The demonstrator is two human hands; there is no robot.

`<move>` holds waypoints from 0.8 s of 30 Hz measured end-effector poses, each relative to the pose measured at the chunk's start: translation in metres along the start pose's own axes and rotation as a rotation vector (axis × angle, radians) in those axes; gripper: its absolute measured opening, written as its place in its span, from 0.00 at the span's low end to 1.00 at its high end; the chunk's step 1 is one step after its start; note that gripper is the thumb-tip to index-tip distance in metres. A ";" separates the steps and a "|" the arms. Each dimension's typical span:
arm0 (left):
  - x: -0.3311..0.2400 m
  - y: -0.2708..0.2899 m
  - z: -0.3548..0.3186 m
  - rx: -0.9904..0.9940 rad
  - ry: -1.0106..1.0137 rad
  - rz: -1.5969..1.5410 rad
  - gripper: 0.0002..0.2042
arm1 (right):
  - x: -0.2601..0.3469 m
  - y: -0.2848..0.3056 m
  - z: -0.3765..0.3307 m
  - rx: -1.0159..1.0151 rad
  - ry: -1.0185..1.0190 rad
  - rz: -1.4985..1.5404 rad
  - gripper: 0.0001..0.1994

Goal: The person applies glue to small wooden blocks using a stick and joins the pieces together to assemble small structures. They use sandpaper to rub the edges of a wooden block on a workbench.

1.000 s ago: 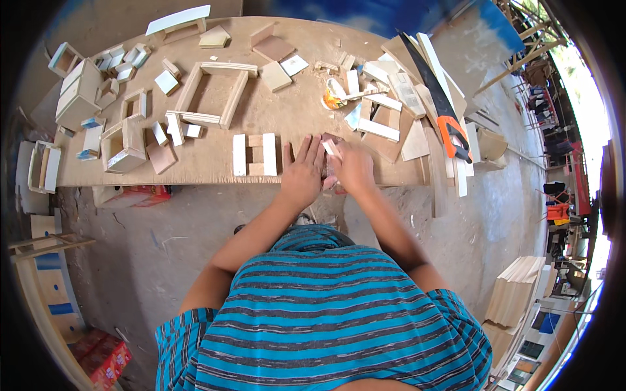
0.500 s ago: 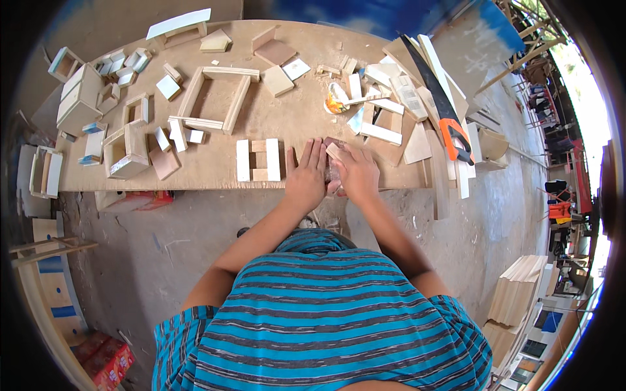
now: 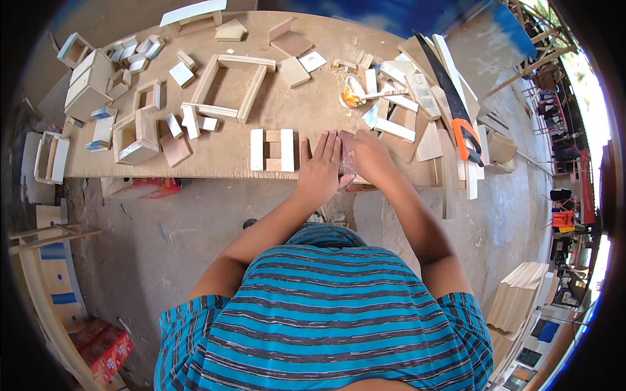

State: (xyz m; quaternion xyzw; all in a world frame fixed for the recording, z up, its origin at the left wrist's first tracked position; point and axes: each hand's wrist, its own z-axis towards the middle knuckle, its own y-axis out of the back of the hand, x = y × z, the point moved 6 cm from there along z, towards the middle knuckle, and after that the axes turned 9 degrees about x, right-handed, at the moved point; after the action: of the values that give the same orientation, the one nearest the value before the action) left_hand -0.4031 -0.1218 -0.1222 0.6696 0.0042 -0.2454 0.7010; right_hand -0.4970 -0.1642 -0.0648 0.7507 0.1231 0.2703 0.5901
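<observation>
Left hand (image 3: 321, 171) lies flat, fingers spread, on the workbench (image 3: 306, 111) at its near edge. Right hand (image 3: 369, 159) curls over a small wooden piece (image 3: 346, 156) between the two hands, pressing it down. Just left sits a small wooden frame (image 3: 272, 150); a handsaw (image 3: 456, 117) lies right.

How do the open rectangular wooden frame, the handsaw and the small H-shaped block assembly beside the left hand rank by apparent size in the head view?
1. Handsaw, longest, black blade with orange handle, though rim distortion may affect it.
2. Open rectangular wooden frame.
3. H-shaped block assembly, clearly smallest, beside the left hand.
</observation>
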 end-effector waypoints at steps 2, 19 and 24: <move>0.000 0.000 -0.001 -0.021 -0.001 0.018 0.42 | 0.010 -0.002 0.006 0.064 -0.054 -0.029 0.14; -0.002 -0.001 0.001 0.028 0.002 -0.042 0.42 | -0.042 -0.007 0.012 -0.074 -0.081 -0.150 0.05; -0.001 0.001 0.004 0.025 0.012 -0.039 0.42 | -0.072 -0.006 0.005 0.162 -0.167 1.340 0.07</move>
State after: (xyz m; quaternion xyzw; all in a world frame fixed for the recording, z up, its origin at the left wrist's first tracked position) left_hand -0.4056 -0.1255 -0.1206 0.6795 0.0186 -0.2552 0.6876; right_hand -0.5528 -0.2033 -0.0899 0.7251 -0.3947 0.5087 0.2445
